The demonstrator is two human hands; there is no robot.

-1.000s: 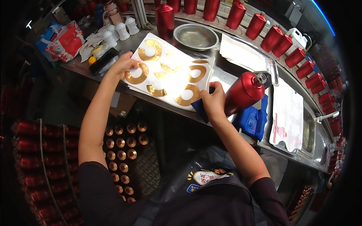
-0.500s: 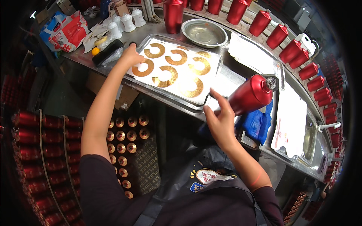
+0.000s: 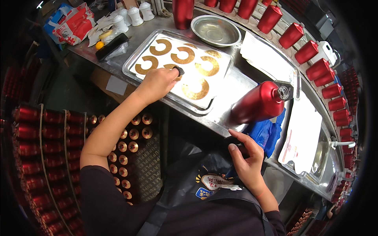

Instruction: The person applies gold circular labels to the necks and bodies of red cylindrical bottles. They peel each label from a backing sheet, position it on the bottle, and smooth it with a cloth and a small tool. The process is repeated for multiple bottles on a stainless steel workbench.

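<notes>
A metal tray (image 3: pixel 128 67) holds a white sheet (image 3: pixel 185 80) with several gold C-shaped labels (image 3: pixel 197 89). My left hand (image 3: pixel 157 84) reaches over its near side, fingers closed and pointing down onto a middle label they mostly cover; a black cover shows on one fingertip. Whether they grip the label is hidden. My right hand (image 3: pixel 249 159) hovers near the table's front edge, thumb and forefinger apart, with something black at the fingers. Just beyond it a glossy red bottle (image 3: pixel 258 103) leans, its clear neck toward the right. A blue cloth (image 3: pixel 267 135) lies beside the bottle.
A metal bowl (image 3: pixel 215 30) and another red bottle (image 3: pixel 183 13) stand behind the tray. White sheets (image 3: pixel 301 129) lie at the right. Red bottles (image 3: pixel 291 35) line a curved conveyor. A dark phone-like slab (image 3: pixel 112 46) and a bag (image 3: pixel 73 23) are at the left.
My left hand has moved right from the tray's left edge onto a middle label. My right hand has drawn back toward me, away from the tray and bottle.
</notes>
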